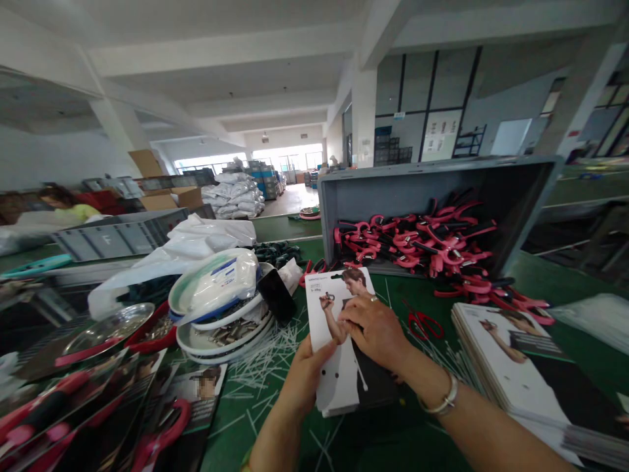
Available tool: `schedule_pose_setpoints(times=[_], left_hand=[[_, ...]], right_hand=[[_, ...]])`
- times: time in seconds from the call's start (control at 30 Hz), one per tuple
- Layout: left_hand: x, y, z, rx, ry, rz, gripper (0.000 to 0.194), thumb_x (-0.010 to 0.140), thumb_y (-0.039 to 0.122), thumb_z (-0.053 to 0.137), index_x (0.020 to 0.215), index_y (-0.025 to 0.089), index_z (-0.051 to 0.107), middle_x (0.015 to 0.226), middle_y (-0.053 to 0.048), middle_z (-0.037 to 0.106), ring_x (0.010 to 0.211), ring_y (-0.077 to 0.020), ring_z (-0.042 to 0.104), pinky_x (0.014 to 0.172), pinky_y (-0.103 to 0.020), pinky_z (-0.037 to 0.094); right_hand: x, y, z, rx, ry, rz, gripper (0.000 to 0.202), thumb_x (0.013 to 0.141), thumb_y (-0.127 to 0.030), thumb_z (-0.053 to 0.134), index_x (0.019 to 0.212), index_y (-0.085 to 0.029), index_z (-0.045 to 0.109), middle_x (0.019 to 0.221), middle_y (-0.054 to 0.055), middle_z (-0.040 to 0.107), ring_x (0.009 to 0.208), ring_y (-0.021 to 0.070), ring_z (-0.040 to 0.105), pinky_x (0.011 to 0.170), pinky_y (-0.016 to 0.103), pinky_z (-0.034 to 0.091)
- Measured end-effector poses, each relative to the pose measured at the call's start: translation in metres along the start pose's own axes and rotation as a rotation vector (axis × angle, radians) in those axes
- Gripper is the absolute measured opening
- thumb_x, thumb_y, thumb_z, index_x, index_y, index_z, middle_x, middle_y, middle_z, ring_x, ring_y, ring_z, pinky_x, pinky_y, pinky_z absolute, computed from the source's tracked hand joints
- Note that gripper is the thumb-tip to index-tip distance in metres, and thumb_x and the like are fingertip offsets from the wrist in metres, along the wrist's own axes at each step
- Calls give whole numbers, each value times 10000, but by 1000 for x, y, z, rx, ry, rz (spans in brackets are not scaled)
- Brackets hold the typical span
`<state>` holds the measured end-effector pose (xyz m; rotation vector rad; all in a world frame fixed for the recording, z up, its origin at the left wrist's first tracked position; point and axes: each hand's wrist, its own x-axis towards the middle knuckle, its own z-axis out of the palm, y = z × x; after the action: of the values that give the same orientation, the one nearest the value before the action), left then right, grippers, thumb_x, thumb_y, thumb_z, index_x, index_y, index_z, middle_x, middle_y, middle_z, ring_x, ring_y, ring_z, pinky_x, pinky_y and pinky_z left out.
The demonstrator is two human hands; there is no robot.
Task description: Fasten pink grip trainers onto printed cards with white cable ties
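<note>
My left hand grips the left edge of a stack of printed backing cards, thumb on top. The top card is white and black, with a photo of a person, a hang slot and small punched holes. Over the card's middle lies my right hand, its fingers pinched together. A thin white cable tie runs out from under its thumb across the card. What else those fingertips touch is hidden. More white cable ties lie scattered left of the cards.
A grey crate on its side holds many red-and-black hand grips. Another card stack and red scissors are right. Left are stacked bowls, a black phone and carded grips. A person sits far left.
</note>
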<state>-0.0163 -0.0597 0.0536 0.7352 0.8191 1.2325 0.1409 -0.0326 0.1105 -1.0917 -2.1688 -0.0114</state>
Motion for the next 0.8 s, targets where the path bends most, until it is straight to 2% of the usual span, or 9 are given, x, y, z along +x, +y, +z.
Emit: schedule_pose_setpoints(times=[0.13, 0.23, 0.33, 0.4, 0.43, 0.47, 0.57, 0.67, 0.8], left_hand=[[3, 3, 0, -5, 3, 31, 582, 549, 285, 813, 1070, 126, 610, 869, -94, 707, 682, -220, 653, 636, -305, 481], [8, 6, -2, -17, 31, 78, 711, 515, 263, 830, 1166, 171, 560, 956, -92, 706, 770, -245, 670, 681, -313, 493], [14, 5, -9, -18, 83, 60, 772, 526, 218, 818, 1231, 199, 505, 940, -73, 714, 769, -238, 678, 701, -316, 500], [18, 3, -16, -19, 116, 56, 763, 533, 195, 805, 1230, 182, 497, 922, -72, 716, 747, -230, 678, 700, -319, 505], [20, 2, -19, -21, 127, 64, 749, 537, 188, 799, 1224, 175, 498, 920, -72, 716, 744, -226, 677, 700, -318, 506], [23, 2, -21, -17, 136, 72, 735, 541, 183, 794, 1214, 172, 501, 915, -70, 717, 740, -222, 676, 697, -316, 505], [30, 3, -21, 46, 150, 40, 671, 537, 169, 790, 1159, 168, 539, 876, -60, 719, 707, -211, 668, 671, -307, 500], [36, 7, -15, 175, 173, 25, 608, 509, 135, 802, 1081, 164, 595, 875, -55, 712, 719, -201, 657, 659, -281, 490], [33, 9, -15, 283, 266, 27, 572, 513, 147, 812, 1051, 180, 621, 1047, -75, 672, 785, -194, 644, 657, -260, 482]], right_hand=[[10, 5, 11, 97, 118, 37, 162, 848, -251, 545, 780, -204, 684, 794, 56, 677, 825, 199, 581, 777, 322, 426], [18, 15, 8, 227, 181, 94, 181, 839, -327, 559, 789, -212, 690, 805, 51, 685, 793, 187, 593, 730, 302, 439], [15, 39, -5, 283, 174, 232, 290, 839, -397, 536, 1015, -199, 652, 915, 48, 690, 782, 165, 609, 688, 268, 456], [4, 62, -17, 92, 51, 387, 371, 879, -405, 448, 1130, -178, 601, 968, 66, 684, 820, 167, 617, 691, 263, 460], [-3, 74, -21, -88, -80, 476, 361, 903, -375, 390, 1071, -169, 633, 956, 80, 687, 846, 176, 621, 723, 276, 457], [-13, 84, -25, -256, -295, 529, 339, 899, -351, 387, 1003, -182, 662, 953, 84, 690, 872, 193, 627, 740, 295, 457], [-42, 102, -23, -361, -572, 594, 82, 677, -220, 650, 674, -154, 700, 782, 136, 704, 786, 282, 663, 665, 348, 477], [-64, 101, -5, -403, -663, 637, 81, 533, -89, 686, 608, -120, 694, 737, 197, 696, 756, 334, 672, 630, 387, 490], [-74, 99, 15, -381, -641, 646, 121, 489, -77, 689, 598, -130, 690, 675, 175, 687, 743, 313, 676, 626, 370, 493]])
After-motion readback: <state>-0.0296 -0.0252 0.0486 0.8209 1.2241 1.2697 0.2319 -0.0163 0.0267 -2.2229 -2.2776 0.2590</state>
